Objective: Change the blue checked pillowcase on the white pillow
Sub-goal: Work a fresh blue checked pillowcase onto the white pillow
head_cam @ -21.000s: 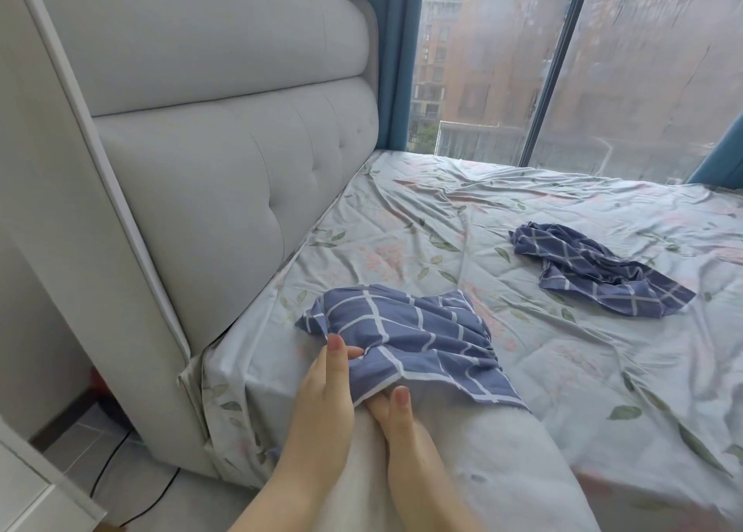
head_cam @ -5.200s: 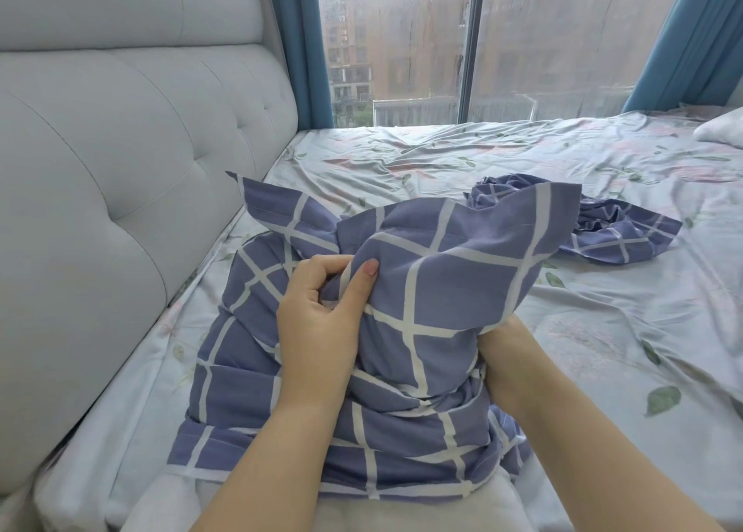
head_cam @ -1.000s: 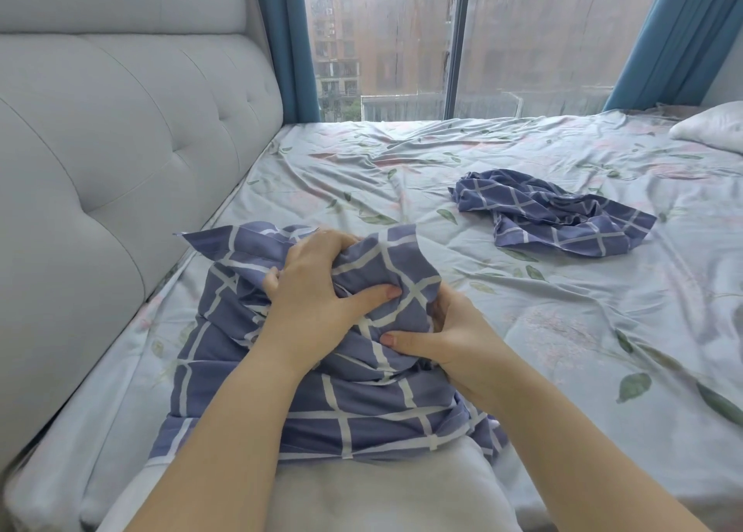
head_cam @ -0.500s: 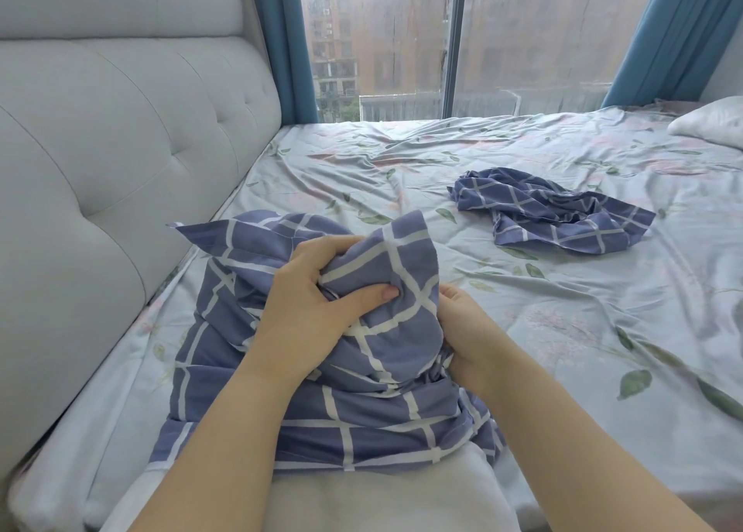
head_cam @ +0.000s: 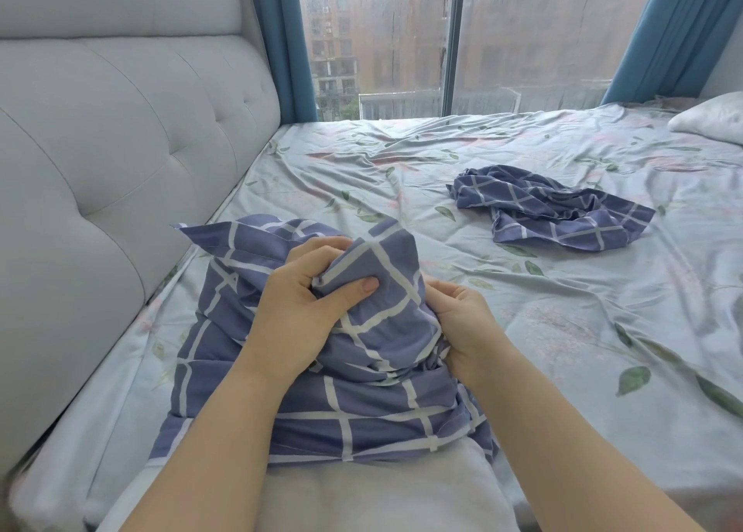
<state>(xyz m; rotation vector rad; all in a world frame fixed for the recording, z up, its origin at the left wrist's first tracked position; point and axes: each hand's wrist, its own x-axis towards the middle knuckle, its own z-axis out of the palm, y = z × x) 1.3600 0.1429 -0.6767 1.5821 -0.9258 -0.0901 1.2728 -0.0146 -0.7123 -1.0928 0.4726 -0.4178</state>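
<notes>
Both hands, left hand [head_cam: 299, 310] and right hand [head_cam: 458, 322], grip bunched blue checked pillowcase [head_cam: 362, 390]; dressing the white pillow [head_cam: 362, 491] seems half done; next, tug the hem nearer.

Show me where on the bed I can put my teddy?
Bare sheet lies right of the right hand, nearer than the crumpled pillowcase. Another patch runs from the headboard to the window. Crowded: the front, where the left hand and right hand grip the checked pillowcase on the white pillow.
</notes>
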